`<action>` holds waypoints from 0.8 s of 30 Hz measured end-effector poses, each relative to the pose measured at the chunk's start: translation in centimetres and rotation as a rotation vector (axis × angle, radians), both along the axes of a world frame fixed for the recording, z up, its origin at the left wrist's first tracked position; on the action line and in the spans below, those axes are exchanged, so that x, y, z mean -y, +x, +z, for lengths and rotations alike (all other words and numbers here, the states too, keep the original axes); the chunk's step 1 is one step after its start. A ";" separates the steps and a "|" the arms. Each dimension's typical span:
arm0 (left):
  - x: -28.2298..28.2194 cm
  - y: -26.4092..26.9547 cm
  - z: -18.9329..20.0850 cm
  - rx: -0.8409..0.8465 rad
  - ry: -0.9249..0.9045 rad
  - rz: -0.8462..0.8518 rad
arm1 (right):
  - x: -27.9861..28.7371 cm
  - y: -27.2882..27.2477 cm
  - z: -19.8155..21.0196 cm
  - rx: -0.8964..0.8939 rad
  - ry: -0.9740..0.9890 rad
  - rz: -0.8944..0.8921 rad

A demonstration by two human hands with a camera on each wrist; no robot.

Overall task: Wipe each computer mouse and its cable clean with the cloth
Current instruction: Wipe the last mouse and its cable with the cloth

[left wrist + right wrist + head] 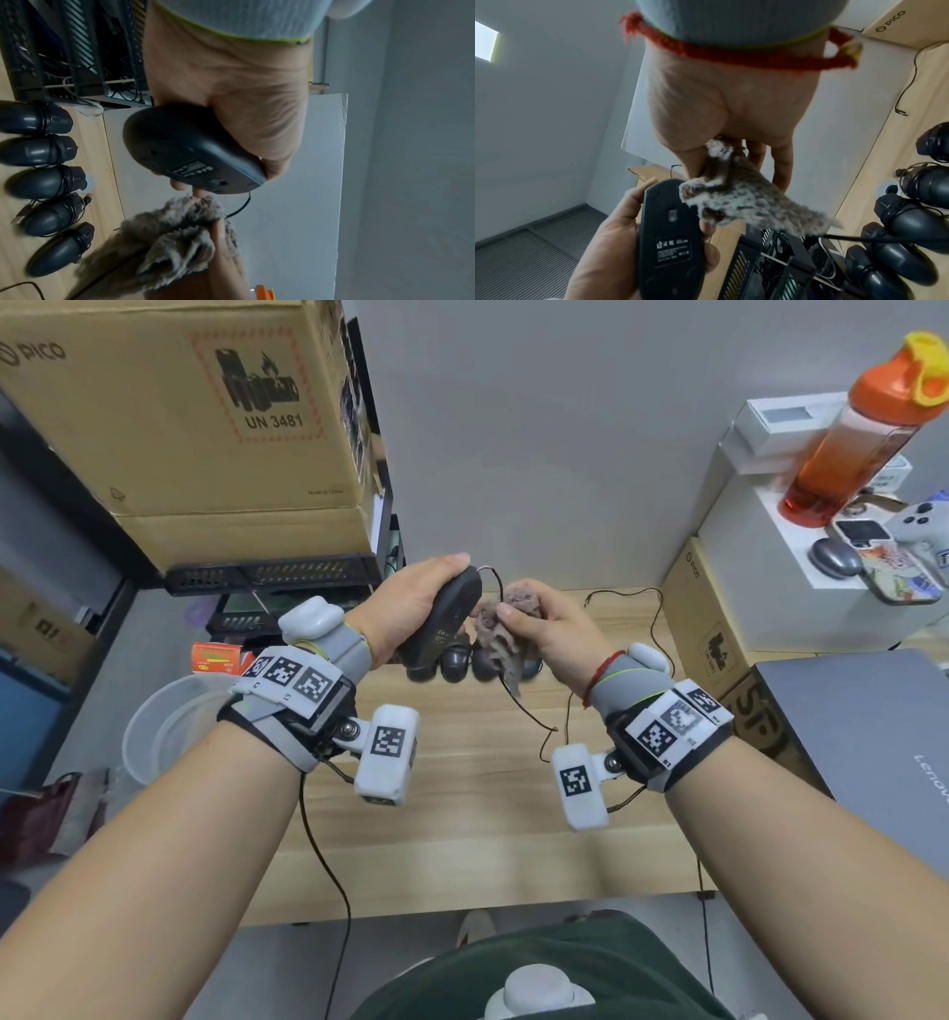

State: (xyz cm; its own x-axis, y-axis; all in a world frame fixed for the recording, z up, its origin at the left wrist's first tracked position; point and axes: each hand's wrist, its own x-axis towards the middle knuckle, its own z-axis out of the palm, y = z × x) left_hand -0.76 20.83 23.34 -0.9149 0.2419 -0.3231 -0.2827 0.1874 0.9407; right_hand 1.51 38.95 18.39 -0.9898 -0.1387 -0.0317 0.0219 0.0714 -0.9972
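Now the left hand (411, 603) holds a black computer mouse (448, 618) up in the air above the wooden table (462, 814), with the thumb on one side and the fingers curled around the other side. The mouse is turned so that its flat underside faces the person; on this underside there is a printed label and a small sensor opening. Its thin black cable (529, 716) leaves the front end, passes by the cloth and hangs down to the table. The right hand (549, 624) is closed on a fluffy grey-brown cloth (500, 629), which is bunched between the thumb and the fingers, and one corner of the cloth touches the front part of the underside. Below the two hands, a row of other black mice (49, 182) lies on the table, each one with its cable wound around the body.
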 end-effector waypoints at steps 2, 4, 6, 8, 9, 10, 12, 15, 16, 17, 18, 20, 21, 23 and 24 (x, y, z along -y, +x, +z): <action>0.1 -0.2 -0.2 -0.048 -0.035 -0.035 | -0.3 -0.3 0.1 0.001 -0.015 -0.035; 0.2 -0.4 -0.2 -0.101 -0.072 -0.075 | -0.7 -0.6 0.5 -0.025 -0.019 -0.059; 0.3 -0.6 -0.3 -0.140 -0.095 -0.096 | -1.3 -1.0 1.1 -0.120 0.027 -0.065; 0.5 -0.8 -0.3 -0.164 -0.115 -0.116 | -1.9 -1.3 1.7 -0.192 0.126 -0.068; 0.6 -0.9 -0.4 -0.173 -0.128 -0.126 | -2.2 -1.5 1.9 -0.217 0.202 -0.070; 0.7 -1.1 -0.5 -0.182 -0.140 -0.138 | -2.5 -1.8 2.2 -0.239 0.291 -0.063; 0.7 -1.5 -0.9 -0.213 -0.170 -0.170 | -2.9 -2.1 2.8 -0.274 0.528 -0.048; 0.7 -2.1 -1.4 -0.312 -0.260 -0.250 | -3.2 -2.5 3.6 -0.337 0.765 -0.019; 0.7 -2.2 -1.6 -0.345 -0.304 -0.271 | -3.1 -2.6 3.8 -0.351 0.826 -0.007; 0.6 -2.3 -1.7 -0.367 -0.342 -0.283 | -3.0 -2.7 4.0 -0.355 0.897 0.000; 0.6 -2.3 -1.8 -0.375 -0.368 -0.291 | -2.8 -2.9 4.1 -0.355 0.963 0.005; 0.4 -2.4 -2.0 -0.376 -0.416 -0.298 | -2.5 -3.1 4.2 -0.354 1.044 0.013; 0.4 -2.4 -2.2 -0.376 -0.450 -0.302 | -2.3 -3.1 4.3 -0.354 1.053 0.018; 0.2 -2.4 -2.5 -0.378 -0.505 -0.322 | -2.0 -3.1 4.2 -0.362 1.033 0.032; 0.1 -2.4 -2.7 -0.376 -0.520 -0.331 | -1.8 -3.1 4.0 -0.369 1.031 0.043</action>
